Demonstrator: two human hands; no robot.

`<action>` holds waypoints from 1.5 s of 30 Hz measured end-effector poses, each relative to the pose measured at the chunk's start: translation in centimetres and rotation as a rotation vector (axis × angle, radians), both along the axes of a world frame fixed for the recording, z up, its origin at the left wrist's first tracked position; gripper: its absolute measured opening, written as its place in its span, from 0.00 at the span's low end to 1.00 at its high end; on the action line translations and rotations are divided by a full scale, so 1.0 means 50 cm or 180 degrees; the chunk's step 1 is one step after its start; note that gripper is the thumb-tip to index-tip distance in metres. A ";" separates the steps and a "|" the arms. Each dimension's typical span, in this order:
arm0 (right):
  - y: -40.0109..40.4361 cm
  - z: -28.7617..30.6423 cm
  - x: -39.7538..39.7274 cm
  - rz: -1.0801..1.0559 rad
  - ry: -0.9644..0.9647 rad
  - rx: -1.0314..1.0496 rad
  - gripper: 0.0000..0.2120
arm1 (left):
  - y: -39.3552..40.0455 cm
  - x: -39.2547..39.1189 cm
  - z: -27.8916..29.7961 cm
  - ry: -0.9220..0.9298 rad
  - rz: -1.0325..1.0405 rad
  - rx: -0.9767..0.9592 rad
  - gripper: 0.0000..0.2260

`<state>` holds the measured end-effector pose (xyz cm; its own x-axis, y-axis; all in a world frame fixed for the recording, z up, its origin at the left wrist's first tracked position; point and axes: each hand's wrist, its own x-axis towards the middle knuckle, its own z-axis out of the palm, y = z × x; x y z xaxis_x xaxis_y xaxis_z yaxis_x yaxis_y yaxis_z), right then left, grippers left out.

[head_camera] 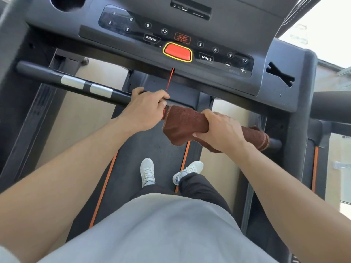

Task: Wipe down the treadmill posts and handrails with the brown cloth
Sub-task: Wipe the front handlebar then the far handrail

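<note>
We reach both bare forearms forward. Our left hand (146, 109) curls its fingers over the handrail (76, 85), knuckles up; our right hand (220, 130) grips the brown cloth (182, 124) wrapped round it.

Right hand (220, 130) grips brown cloth (182, 124) wrapped round treadmill handrail (76, 84); left hand (146, 109) grips bare rail just beside cloth, below console (190, 35).
</note>
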<state>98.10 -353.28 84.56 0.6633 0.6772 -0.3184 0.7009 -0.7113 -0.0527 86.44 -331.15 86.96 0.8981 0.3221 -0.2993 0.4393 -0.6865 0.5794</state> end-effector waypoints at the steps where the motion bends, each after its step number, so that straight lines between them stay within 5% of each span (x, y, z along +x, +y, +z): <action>1: -0.004 -0.003 0.001 0.0018 -0.0100 0.0024 0.26 | 0.001 0.000 -0.003 0.0000 -0.0029 0.0007 0.16; 12: 0.120 -0.029 -0.046 0.0477 -0.0154 0.0760 0.31 | -0.010 -0.010 -0.025 -0.0313 0.0072 0.0177 0.18; 15: 0.077 -0.021 -0.024 0.0516 -0.0045 0.0528 0.22 | -0.063 -0.010 -0.031 -0.0652 -0.0425 0.0571 0.26; 18: 0.008 -0.014 0.000 0.0271 -0.0150 0.0369 0.19 | -0.138 0.032 -0.041 0.0064 -0.1246 0.0979 0.38; 23: -0.131 -0.006 0.041 -0.0128 -0.0163 0.0036 0.16 | -0.294 0.160 -0.043 0.0476 -0.1889 0.1960 0.24; 30: -0.312 0.015 0.097 -0.0146 -0.0886 -0.0522 0.15 | -0.503 0.271 -0.027 0.0386 -0.1814 0.1363 0.16; 33: -0.293 0.001 0.092 -0.0090 -0.0870 -0.0638 0.11 | -0.482 0.262 -0.032 0.0329 -0.1844 0.1417 0.12; 38: -0.229 0.010 0.083 -0.0214 -0.0456 -0.0762 0.19 | -0.409 0.225 -0.043 0.0139 -0.1817 0.1627 0.13; 45: -0.078 -0.005 0.038 0.0101 -0.0119 -0.0038 0.16 | -0.238 0.152 -0.052 0.0305 -0.1677 0.1717 0.17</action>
